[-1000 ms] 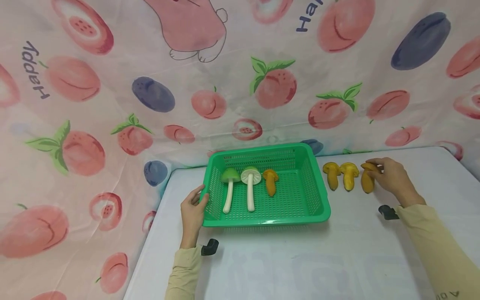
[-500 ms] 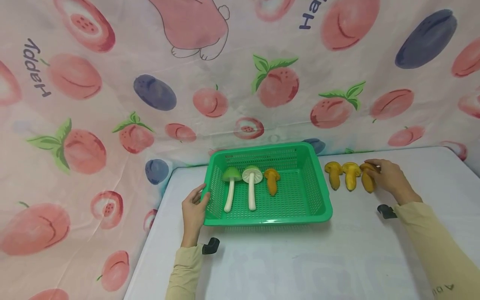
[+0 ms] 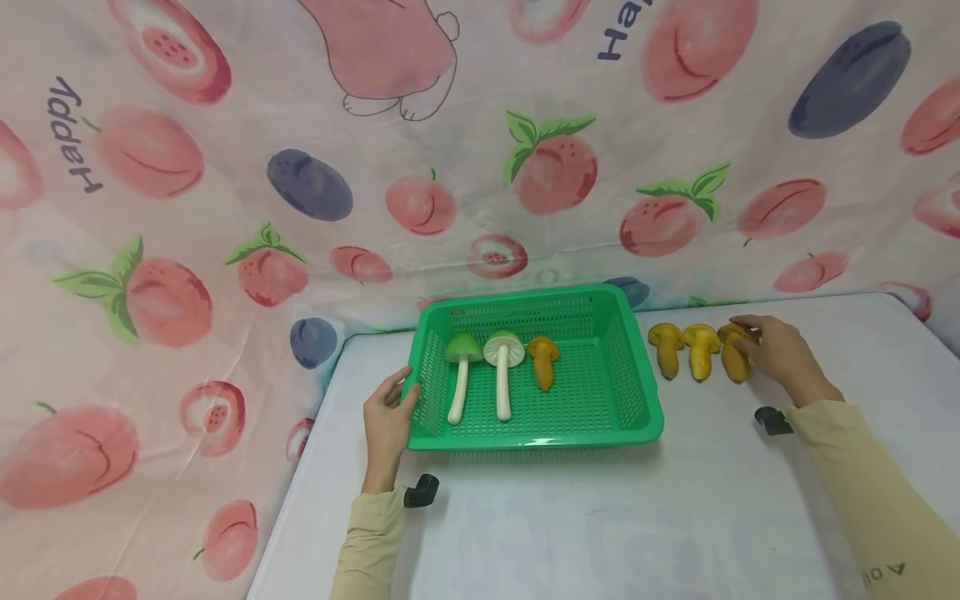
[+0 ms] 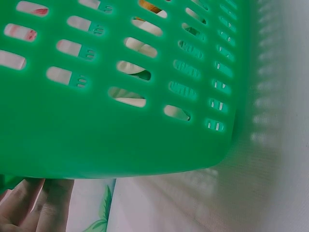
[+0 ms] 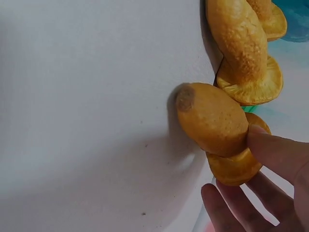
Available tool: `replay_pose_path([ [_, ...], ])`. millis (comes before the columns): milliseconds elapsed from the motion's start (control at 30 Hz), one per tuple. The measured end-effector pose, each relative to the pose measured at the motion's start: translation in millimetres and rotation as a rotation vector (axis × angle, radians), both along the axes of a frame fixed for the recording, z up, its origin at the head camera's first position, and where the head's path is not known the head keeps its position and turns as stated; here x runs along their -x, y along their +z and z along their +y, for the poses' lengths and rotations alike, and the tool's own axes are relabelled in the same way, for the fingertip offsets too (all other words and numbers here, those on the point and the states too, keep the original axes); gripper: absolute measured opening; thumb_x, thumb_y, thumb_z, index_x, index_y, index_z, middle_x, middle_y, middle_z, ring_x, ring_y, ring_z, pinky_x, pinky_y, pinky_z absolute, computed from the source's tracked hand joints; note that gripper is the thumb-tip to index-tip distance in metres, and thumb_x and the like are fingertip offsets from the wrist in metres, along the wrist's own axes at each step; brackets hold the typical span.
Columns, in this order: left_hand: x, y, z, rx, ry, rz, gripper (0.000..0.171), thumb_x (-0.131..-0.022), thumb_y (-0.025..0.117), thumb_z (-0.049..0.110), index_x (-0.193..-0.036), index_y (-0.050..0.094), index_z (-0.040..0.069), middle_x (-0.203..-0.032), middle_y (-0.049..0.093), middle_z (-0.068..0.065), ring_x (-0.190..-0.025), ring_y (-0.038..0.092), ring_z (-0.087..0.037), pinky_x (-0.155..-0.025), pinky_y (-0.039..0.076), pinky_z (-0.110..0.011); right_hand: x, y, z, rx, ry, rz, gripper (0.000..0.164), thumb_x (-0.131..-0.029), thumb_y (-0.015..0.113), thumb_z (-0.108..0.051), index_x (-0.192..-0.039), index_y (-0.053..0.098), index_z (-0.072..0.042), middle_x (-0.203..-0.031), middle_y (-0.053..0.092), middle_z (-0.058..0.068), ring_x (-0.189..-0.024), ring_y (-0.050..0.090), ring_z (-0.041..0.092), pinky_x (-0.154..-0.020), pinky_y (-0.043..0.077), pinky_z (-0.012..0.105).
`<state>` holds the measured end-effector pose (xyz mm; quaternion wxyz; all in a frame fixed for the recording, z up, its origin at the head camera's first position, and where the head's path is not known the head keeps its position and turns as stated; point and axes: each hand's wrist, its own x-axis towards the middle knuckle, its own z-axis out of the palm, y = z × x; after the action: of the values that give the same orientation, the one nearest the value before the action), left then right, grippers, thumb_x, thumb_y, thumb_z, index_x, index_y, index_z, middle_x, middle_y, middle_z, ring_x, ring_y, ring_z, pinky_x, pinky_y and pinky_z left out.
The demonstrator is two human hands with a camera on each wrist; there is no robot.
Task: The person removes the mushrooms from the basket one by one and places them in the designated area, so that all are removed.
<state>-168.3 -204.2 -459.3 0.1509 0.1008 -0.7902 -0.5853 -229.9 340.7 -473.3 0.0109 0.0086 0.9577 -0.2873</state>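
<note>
My right hand (image 3: 783, 354) pinches a yellow-brown toy mushroom (image 5: 212, 121) between thumb and fingers, at the right end of a short row. It lies on the white table with its cap toward the back. Beside it, to the left, lie a yellow mushroom (image 3: 701, 352) and a brownish-yellow one (image 3: 667, 350). My left hand (image 3: 387, 429) grips the left side of a green plastic basket (image 3: 536, 444). In that basket are two white-stemmed mushrooms with green caps (image 3: 462, 375) and one orange-brown mushroom (image 3: 543, 362). The left wrist view shows only some left fingers (image 4: 48, 205), partly hidden by the basket.
A fruit-print cloth (image 3: 480, 200) hangs behind and along the left of the white table (image 3: 600, 517). Black wrist cameras stick out near the left sleeve (image 3: 422, 492) and the right sleeve (image 3: 772, 422). The basket's right wall stands close to the mushroom row.
The right hand has brought its mushroom slightly left, closing the small gap to the middle one, and its cap has turned a little. The left hand stays on the basket.
</note>
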Motion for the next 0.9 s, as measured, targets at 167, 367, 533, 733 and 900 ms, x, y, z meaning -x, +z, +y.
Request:
replay_pose_path([
  [167, -0.3, 0.2, -1, -0.004, -0.004, -0.003, 0.035, -0.095, 0.067, 0.012, -0.130, 0.066, 0.011, -0.117, 0.069, -0.019, -0.103, 0.069, -0.032, -0.073, 0.054, -0.020, -2.0, -0.2, 0, 0.005, -0.003, 0.030, 0.042, -0.098, 0.057, -0.009, -0.133, 0.050, 0.012, -0.127, 0.049, 0.040, -0.115, 0.044, 0.057, -0.098, 0.035, 0.070],
  [367, -0.1, 0.9, -1, -0.003, -0.010, 0.001, 0.036, -0.095, 0.068, 0.014, -0.131, 0.065, 0.010, -0.118, 0.069, -0.021, -0.104, 0.069, -0.034, -0.075, 0.055, -0.022, -4.1, 2.1, 3, 0.000, -0.007, 0.030, 0.043, -0.098, 0.059, -0.010, -0.134, 0.050, 0.010, -0.130, 0.045, 0.041, -0.117, 0.040, 0.057, -0.100, 0.032, 0.072],
  [533, -2.1, 6.0, 1, -0.007, -0.011, -0.014, 0.038, -0.096, 0.067, 0.013, -0.133, 0.063, 0.008, -0.120, 0.068, -0.023, -0.106, 0.068, -0.035, -0.075, 0.053, -0.020, -5.6, 7.8, 3, 0.001, -0.006, 0.037, 0.045, -0.097, 0.062, -0.011, -0.135, 0.050, 0.010, -0.135, 0.042, 0.041, -0.122, 0.036, 0.059, -0.101, 0.029, 0.073],
  [733, -13.7, 29.0, 11, 0.014, -0.022, -0.032, 0.038, -0.097, 0.063, 0.006, -0.134, 0.059, -0.001, -0.121, 0.065, -0.028, -0.108, 0.066, -0.040, -0.082, 0.056, -0.034, -7.7, 14.9, 1, 0.008, -0.005, 0.045, 0.046, -0.096, 0.063, -0.012, -0.135, 0.049, 0.009, -0.137, 0.042, 0.041, -0.125, 0.034, 0.060, -0.101, 0.029, 0.073],
  [900, -21.7, 41.9, 18, 0.016, -0.029, -0.028, 0.037, -0.097, 0.062, 0.005, -0.134, 0.060, -0.003, -0.121, 0.064, -0.030, -0.107, 0.066, -0.040, -0.085, 0.056, -0.040, -10.5, 21.3, -3, 0.022, 0.000, 0.082, 0.046, -0.097, 0.065, -0.012, -0.135, 0.050, 0.009, -0.136, 0.045, 0.039, -0.120, 0.040, 0.059, -0.097, 0.035, 0.072],
])
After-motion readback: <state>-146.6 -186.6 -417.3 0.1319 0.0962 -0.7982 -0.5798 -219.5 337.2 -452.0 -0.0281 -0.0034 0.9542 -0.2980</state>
